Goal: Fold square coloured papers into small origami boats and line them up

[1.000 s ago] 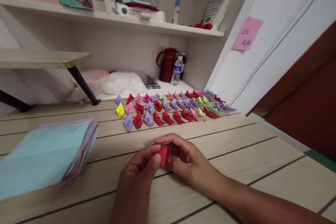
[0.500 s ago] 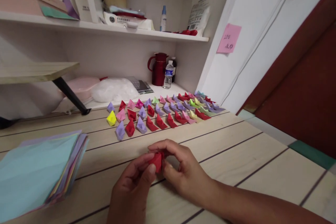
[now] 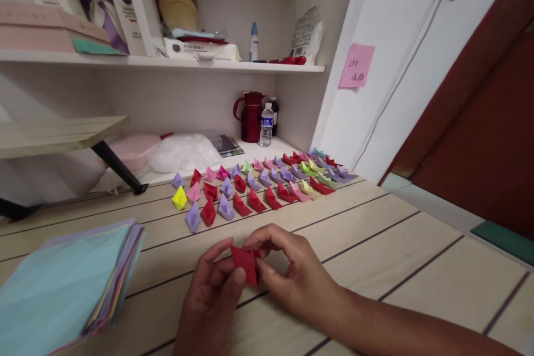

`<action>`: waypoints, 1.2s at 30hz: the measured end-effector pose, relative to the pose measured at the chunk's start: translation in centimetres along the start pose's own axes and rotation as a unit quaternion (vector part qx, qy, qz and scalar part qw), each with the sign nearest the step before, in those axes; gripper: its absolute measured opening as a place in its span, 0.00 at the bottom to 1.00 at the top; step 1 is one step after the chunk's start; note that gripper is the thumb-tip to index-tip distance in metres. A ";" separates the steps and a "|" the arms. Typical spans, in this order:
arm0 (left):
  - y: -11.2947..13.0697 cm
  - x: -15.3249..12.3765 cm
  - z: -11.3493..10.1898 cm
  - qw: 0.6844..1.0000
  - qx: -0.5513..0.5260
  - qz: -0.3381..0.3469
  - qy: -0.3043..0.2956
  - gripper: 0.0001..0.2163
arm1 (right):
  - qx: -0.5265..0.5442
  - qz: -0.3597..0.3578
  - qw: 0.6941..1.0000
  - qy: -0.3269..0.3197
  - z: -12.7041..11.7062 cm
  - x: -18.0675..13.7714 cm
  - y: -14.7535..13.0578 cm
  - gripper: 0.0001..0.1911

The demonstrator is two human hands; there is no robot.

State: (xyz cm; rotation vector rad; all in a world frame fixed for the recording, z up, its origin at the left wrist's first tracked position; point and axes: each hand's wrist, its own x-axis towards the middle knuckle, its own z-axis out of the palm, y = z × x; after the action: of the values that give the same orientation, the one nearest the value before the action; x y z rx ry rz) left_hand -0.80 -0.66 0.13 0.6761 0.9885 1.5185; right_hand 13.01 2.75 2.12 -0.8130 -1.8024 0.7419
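A small piece of folded red paper is held between both hands, just above the wooden table. My left hand pinches its left side, with the thumb in front and the fingers behind. From the right, my right hand grips the other side with thumb and fingertips; part of the paper is hidden there. Beyond the hands stand rows of folded paper boats, among them a red boat, a purple boat and a yellow boat.
On the left lies a stack of coloured paper sheets, light blue on top. A small wooden stand with black legs rises behind it. At the back are a red jug, a water bottle and a white plastic bag.
The red paper has turned and now shows a wider, flat, slanted face. My left fingers have spread and lifted a little from its upper edge. The camera view has tilted up slightly.
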 end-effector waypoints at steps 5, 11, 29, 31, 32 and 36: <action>0.0 0.4 -0.1 0.999 0.000 0.029 -0.034 0.30 | -0.017 -0.032 0.999 -0.012 -0.6 0.3 -0.5 0.17; 0.2 0.7 -0.4 0.997 0.025 0.037 -0.068 0.31 | -0.043 -0.041 0.997 -0.045 -1.5 0.8 -0.8 0.14; 0.1 1.1 -1.0 0.991 -0.021 0.030 -0.125 0.25 | 0.018 -0.061 0.989 -0.132 -2.8 1.3 -1.0 0.13; 0.1 1.2 -1.1 0.991 -0.015 0.034 -0.128 0.26 | 0.004 -0.061 0.991 -0.122 -2.8 1.4 -1.2 0.14; 0.0 1.3 -1.2 0.991 -0.014 0.031 -0.131 0.26 | 0.001 -0.061 0.991 -0.120 -2.8 1.4 -1.2 0.14; -0.1 1.5 -1.4 0.989 -0.018 0.032 -0.140 0.25 | 0.000 -0.081 0.989 -0.127 -2.7 1.3 -1.2 0.13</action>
State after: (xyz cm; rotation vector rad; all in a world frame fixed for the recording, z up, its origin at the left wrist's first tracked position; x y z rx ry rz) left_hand -2.20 0.51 -0.77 0.8751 0.7313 1.4455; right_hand 14.89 3.41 4.64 -0.5822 -2.0680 0.7655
